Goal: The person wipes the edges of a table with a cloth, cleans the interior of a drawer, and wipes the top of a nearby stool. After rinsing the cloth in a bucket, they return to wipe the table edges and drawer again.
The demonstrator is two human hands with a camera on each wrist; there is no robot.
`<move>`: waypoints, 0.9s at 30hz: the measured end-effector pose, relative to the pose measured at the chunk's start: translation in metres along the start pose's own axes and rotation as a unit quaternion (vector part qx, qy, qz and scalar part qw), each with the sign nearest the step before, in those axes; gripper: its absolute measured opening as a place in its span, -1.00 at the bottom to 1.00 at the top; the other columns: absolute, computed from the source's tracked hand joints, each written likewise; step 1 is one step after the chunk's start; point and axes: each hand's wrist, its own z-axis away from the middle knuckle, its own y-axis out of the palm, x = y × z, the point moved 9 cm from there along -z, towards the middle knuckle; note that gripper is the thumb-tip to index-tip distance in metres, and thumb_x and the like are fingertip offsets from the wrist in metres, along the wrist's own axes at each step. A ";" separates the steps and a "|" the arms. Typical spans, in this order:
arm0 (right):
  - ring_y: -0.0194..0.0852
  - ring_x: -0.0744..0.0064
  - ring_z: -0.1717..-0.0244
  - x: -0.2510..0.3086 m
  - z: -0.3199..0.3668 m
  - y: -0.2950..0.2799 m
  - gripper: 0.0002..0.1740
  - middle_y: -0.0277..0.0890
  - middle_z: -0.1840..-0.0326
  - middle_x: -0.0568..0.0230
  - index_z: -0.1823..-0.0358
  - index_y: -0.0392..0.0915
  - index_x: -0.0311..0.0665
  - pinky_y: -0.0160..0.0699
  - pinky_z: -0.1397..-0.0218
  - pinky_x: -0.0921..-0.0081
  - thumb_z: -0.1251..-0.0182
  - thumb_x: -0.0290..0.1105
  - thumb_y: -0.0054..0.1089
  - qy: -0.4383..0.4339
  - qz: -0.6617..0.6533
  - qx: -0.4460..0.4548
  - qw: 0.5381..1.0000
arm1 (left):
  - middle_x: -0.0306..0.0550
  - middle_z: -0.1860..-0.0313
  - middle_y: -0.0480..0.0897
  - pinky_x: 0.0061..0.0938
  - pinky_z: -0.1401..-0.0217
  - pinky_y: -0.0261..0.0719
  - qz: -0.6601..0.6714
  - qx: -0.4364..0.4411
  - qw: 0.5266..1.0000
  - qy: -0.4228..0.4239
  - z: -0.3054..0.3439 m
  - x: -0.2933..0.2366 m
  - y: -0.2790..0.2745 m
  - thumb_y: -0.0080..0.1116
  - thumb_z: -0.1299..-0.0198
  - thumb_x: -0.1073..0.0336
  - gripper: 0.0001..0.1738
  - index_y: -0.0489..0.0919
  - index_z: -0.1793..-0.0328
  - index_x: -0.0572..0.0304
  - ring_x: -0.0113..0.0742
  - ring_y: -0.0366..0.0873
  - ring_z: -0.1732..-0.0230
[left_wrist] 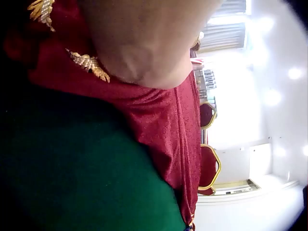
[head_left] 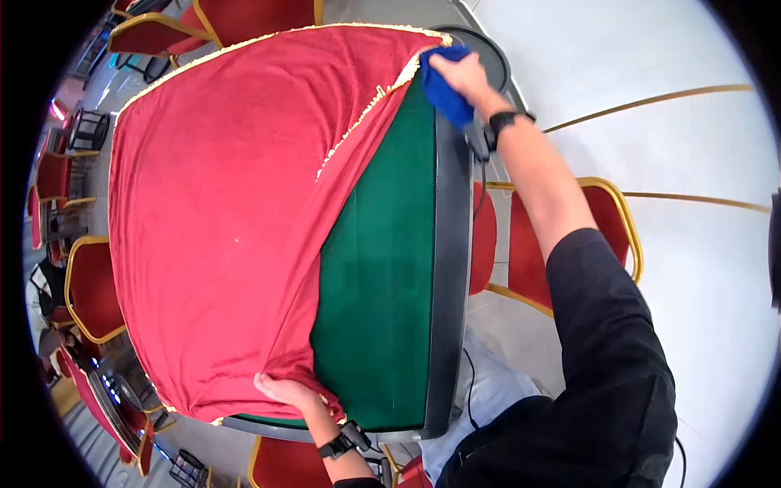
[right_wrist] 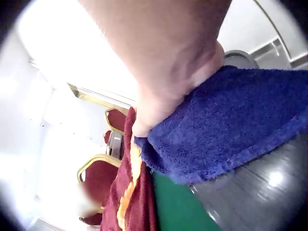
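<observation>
A red velvety cloth (head_left: 220,211) with gold fringe covers most of a green-topped table (head_left: 378,268); its near side is pulled back in a slanting fold. My left hand (head_left: 289,393) rests on the cloth near the table's left end, its visible fingers extended; in the left wrist view my forearm hides the fingertips. Gold tassels (left_wrist: 89,65) lie beside that wrist. At the far right corner my right hand (head_left: 465,75) grips a blue towel (right_wrist: 231,120), which drapes over the table's dark rim (right_wrist: 240,192). The cloth's fringed edge (right_wrist: 129,192) runs close by the right thumb.
Red chairs with gold frames (head_left: 569,236) stand around the table, on the near side and at the far side. A round grey tray (head_left: 492,57) sits at the right corner. A black cable (head_left: 470,382) hangs near my body.
</observation>
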 end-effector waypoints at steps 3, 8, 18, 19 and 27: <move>0.58 -0.07 -0.36 0.003 -0.065 0.023 0.31 0.57 -0.33 -0.25 -0.45 0.23 -0.55 0.54 -0.43 0.21 0.14 0.26 0.63 -0.155 -0.012 0.086 0.984 | 0.33 -0.36 0.49 -0.16 -0.53 0.29 0.030 -0.070 0.996 -0.035 0.014 -0.017 -0.030 -0.25 -0.57 0.20 -0.46 0.45 -0.36 0.60 0.12 0.41 -0.36; 0.59 -0.03 -0.34 0.004 0.022 -0.004 0.20 0.57 -0.31 -0.20 -0.53 0.14 -0.42 0.55 -0.42 0.17 0.00 0.05 0.65 -0.150 -0.133 0.001 0.980 | 0.40 -0.20 0.59 -0.04 -0.37 0.43 -0.155 -0.035 0.987 -0.019 -0.019 0.051 -0.089 -0.01 -0.45 0.27 -0.53 0.46 -0.30 0.56 0.20 0.53 -0.22; 0.48 -0.32 -0.38 -0.055 0.247 -0.025 0.27 0.43 -0.38 -0.36 -0.60 -0.01 -0.39 0.50 -0.41 -0.10 -0.03 0.11 0.57 0.048 -0.029 0.023 0.998 | 0.26 -0.33 0.52 0.09 -0.48 0.34 -0.172 0.224 0.813 0.509 0.132 -0.221 0.093 0.27 -0.23 0.32 -0.40 0.49 -0.40 0.32 0.27 0.41 -0.40; 0.46 -0.32 -0.39 -0.053 0.246 -0.025 0.29 0.41 -0.40 -0.37 -0.60 -0.02 -0.41 0.50 -0.42 -0.09 -0.02 0.10 0.57 0.046 -0.021 0.030 0.998 | 0.21 -0.34 0.52 0.07 -0.49 0.34 -0.178 0.224 0.790 0.541 0.142 -0.241 0.108 0.32 -0.27 0.26 -0.38 0.48 -0.44 0.27 0.25 0.40 -0.41; 0.49 -0.26 -0.38 0.015 0.043 -0.014 0.24 0.45 -0.36 -0.38 -0.56 0.07 -0.53 0.47 -0.47 0.09 -0.04 0.08 0.59 -0.115 -0.092 0.000 0.989 | 0.25 0.11 0.70 -0.06 0.01 0.61 -0.214 0.213 0.873 0.383 0.048 -0.194 0.171 0.15 -0.44 0.30 -0.79 0.57 -0.09 0.24 0.26 0.66 0.04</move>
